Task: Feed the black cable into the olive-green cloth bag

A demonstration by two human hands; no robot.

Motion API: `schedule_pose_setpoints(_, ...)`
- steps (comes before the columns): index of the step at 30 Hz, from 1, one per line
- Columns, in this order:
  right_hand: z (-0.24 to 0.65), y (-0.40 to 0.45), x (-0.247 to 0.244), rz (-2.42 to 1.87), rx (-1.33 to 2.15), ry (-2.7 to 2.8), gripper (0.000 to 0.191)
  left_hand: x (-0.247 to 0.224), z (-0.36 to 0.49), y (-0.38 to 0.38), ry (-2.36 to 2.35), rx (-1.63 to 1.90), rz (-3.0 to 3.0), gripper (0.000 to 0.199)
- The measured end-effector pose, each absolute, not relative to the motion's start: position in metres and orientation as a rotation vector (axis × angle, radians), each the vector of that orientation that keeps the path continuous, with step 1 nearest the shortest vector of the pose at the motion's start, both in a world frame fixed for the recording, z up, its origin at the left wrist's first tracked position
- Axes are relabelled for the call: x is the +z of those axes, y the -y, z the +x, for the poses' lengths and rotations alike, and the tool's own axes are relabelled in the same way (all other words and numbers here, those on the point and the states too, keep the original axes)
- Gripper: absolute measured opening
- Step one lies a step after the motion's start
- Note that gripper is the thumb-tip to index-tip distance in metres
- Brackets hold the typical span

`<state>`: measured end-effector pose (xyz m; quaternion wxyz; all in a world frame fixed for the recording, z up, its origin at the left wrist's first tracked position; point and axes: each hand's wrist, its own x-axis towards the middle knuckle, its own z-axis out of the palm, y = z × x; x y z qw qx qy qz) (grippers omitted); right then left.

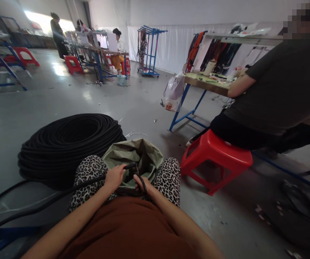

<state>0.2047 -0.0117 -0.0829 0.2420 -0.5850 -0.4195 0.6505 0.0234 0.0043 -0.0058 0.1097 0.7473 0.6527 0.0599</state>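
My left hand is closed round a thick black cord, whose short end sticks out past the fingers to the right. In my right hand are black-handled scissors, their blades up against the end of the cord. Both hands are over an open green fabric bag between my knees. The cord trails down to the left over my thigh. A big coil of black cord lies on the floor left of the bag.
Close on the right, a person sits on a red stool at a worktable. A clear plastic bag hangs at its corner. Farther back are a blue rack, more tables and people. Blue metal bars lie at lower left.
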Motion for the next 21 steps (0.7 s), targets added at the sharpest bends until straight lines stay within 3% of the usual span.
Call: schedule_pose_setpoints(21, 0.204, 0.012, -0.075, -1.675, 1.761, 1.195, 0.045, -0.01, 0.023, -0.001, -1.868, 0.184, 2.236, 0.038)
